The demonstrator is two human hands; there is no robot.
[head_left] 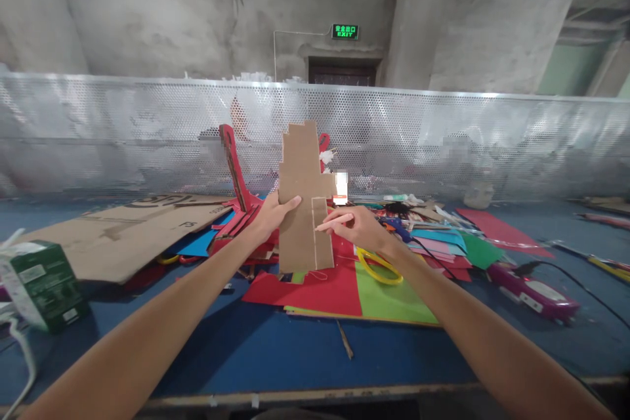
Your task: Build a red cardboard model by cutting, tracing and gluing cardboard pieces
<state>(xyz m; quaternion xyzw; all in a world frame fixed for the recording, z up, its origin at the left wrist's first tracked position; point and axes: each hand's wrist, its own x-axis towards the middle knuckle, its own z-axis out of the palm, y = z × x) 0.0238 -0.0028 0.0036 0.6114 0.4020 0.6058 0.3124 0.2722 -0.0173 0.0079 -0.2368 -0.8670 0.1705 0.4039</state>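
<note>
My left hand (275, 213) grips a brown cardboard piece (300, 177) by its left edge, thumb on the front face. The cardboard stands upright, with a stepped top and a tab sticking out on the right. Pale lines mark off a strip (323, 249) at its lower right. In the fingers of my right hand (357, 226) is a slim pink pen-shaped tool (335, 222); I cannot tell whether it is a pen or a craft knife. Its tip meets the cardboard at the long pale line. Red paper (315, 295) and green paper (388, 298) lie below.
A red-covered cardboard shape (236, 170) stands behind my left hand. A large cardboard sheet (123, 236) and a green box (46, 282) are at left. Yellow-handled scissors (378, 267) and a purple device (534, 292) lie at right. A perforated metal screen (418, 138) runs along the back.
</note>
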